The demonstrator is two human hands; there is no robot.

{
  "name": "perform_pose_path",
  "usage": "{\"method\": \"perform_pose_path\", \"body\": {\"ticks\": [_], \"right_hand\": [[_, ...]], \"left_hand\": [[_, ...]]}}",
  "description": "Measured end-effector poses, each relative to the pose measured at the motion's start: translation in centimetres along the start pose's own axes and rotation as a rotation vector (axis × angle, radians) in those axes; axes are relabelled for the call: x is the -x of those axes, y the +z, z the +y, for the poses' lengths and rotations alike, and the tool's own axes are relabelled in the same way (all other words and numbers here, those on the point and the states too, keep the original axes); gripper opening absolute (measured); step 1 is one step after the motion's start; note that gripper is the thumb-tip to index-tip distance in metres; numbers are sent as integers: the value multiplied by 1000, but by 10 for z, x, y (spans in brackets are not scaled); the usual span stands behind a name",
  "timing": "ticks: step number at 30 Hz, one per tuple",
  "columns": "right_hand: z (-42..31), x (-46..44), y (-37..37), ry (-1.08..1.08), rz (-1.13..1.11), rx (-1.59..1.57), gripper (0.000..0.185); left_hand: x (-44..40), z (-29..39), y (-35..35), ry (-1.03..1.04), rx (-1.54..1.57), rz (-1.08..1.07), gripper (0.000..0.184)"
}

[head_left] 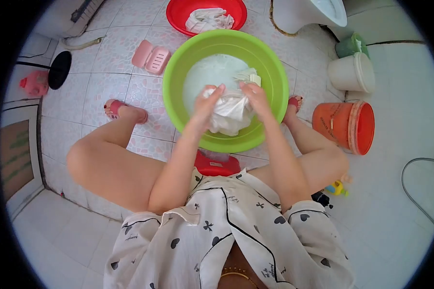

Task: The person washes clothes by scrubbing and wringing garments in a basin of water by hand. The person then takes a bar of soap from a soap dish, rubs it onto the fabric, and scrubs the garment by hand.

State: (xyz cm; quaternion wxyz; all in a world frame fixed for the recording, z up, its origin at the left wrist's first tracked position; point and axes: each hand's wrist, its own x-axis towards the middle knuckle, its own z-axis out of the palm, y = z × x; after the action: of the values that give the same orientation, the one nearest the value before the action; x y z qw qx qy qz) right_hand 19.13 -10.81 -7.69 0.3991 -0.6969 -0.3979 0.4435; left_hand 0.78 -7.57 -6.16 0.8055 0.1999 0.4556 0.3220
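Both hands are over a green basin of cloudy water. My left hand grips a wet white cloth on its left side, fingers closed. On the right side of the same cloth, my right hand is closed around its upper edge. The cloth bunches and hangs between the two hands, low in the basin. Just beyond my right hand, a pale block, perhaps a brush or soap, sits against the basin's inner wall. Whitish water fills the basin's far left part.
A red basin with white cloth stands beyond the green one. An open pink soap box lies left on the tiles. Right are an orange bucket, a white bucket and a toilet base. A red stool shows below.
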Motion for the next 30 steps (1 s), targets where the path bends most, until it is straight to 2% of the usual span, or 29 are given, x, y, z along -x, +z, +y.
{"method": "perform_pose_path", "body": {"ticks": [1,3,7,10,19,22,25,27,30], "right_hand": [[-6,5,-4,26,-40,-74,34],[-17,21,-14,24,-210,12,26],[-38,41,-20,-119,-395,106,20],[-53,51,-15,-156,-418,54,21],[-62,46,-29,-267,-369,726,22],[-63,44,-36,-547,-282,606,22],[-72,47,-34,-523,-369,309,20],[-74,48,-32,-349,-452,44,18],[-72,52,-29,-92,-469,-229,16]], "left_hand": [[2,9,-4,67,-34,-25,38],[5,24,-12,196,-110,-74,39],[7,31,-15,204,-89,-143,32],[10,37,-17,207,-76,-176,29],[9,43,-24,200,-101,-214,25],[4,44,-29,240,-176,-185,21],[3,46,-31,284,-361,-169,18],[0,45,-34,330,-560,-130,19],[1,39,-29,712,-917,-99,28]]}}
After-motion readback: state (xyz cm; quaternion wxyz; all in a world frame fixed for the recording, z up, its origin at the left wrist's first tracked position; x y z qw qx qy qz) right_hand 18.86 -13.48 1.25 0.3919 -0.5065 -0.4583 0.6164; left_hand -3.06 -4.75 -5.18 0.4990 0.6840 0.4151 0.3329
